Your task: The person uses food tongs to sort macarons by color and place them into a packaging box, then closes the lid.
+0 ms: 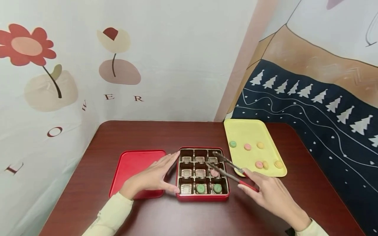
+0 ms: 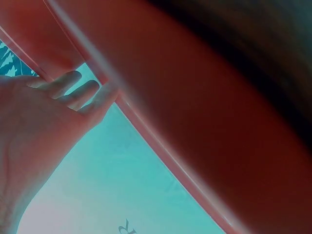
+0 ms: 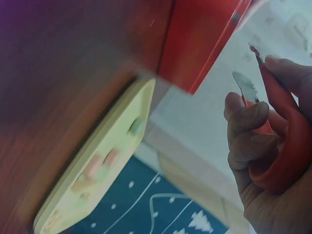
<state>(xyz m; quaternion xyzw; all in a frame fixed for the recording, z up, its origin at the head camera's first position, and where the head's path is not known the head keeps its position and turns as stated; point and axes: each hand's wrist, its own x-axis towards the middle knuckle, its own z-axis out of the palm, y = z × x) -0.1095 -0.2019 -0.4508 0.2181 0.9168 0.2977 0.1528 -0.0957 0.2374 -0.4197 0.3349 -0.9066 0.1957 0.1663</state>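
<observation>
Lowering pink cookie [image 1: 214, 172] w/ tongs [image 1: 228, 167] into tin [image 1: 203, 197], right col; right hand [image 1: 271, 193] pinches tongs, left hand [image 1: 153, 177] flat vs tin's left wall. Release prob. only once seated.

A dark wooden table [image 1: 183, 134] stands cornered between a flower-printed cloth [image 1: 59, 75] and a tree-patterned hanging [image 1: 310, 95] (navy, white trees).

The left hand [image 2: 34, 131] fills the lower left of the frame, its straight fingers [image 2: 68, 83] reaching up to touch a red rim [image 2: 146, 131] that runs diagonally from upper left to lower right; a dark red surface [image 2: 219, 122] fills the right
</observation>
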